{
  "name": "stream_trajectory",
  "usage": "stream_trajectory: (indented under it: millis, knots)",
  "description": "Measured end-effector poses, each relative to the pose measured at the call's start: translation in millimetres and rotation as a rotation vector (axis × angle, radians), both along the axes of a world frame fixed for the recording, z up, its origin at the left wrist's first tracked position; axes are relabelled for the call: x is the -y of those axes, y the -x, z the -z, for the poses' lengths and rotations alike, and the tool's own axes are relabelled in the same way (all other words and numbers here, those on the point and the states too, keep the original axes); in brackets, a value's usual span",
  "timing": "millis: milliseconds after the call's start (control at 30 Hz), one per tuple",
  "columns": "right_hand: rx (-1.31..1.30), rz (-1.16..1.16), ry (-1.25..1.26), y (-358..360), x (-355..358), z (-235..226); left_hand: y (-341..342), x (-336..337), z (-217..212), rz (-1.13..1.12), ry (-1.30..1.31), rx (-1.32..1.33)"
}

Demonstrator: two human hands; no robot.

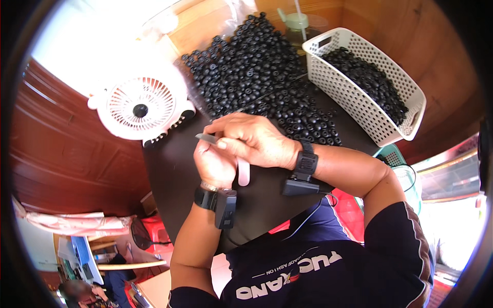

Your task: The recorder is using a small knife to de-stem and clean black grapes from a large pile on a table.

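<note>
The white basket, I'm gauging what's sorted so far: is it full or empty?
Partly full. The white basket holds a layer of black round pieces, with its near end bare.

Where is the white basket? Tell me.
In the head view the white basket sits upper right on the dark table, right of the loose pile of black beads, and holds more of them.

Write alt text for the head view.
Two hands meet over a dark table: the left hand grips a small blade with a pink handle, the right hand pinching over it. Behind lie a heap of black round pieces, a white basket and a white fan.
</note>
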State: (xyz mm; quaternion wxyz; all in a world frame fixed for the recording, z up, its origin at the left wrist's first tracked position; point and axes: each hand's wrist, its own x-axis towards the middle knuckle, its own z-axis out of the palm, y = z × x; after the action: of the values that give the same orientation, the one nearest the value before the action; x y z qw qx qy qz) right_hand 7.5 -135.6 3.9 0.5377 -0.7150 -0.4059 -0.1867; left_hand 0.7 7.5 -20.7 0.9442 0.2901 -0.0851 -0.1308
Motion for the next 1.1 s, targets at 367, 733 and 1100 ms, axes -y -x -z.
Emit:
stream_trajectory:
  millis: [367, 733, 1100]
  knots:
    - [-0.188, 0.219, -0.018, -15.1, 10.3, -0.7, 1.6, -6.7, -8.7, -0.156, -0.255, -0.017]
    - [-0.178, 0.394, -0.151, -35.1, 12.0, 24.0, -39.4, 92.3, -99.9, -0.141, -0.502, 0.256]
    - [-0.139, 0.524, -0.299, -55.4, 32.0, 9.5, -45.6, 121.9, -114.2, -0.1, -0.679, 0.444]
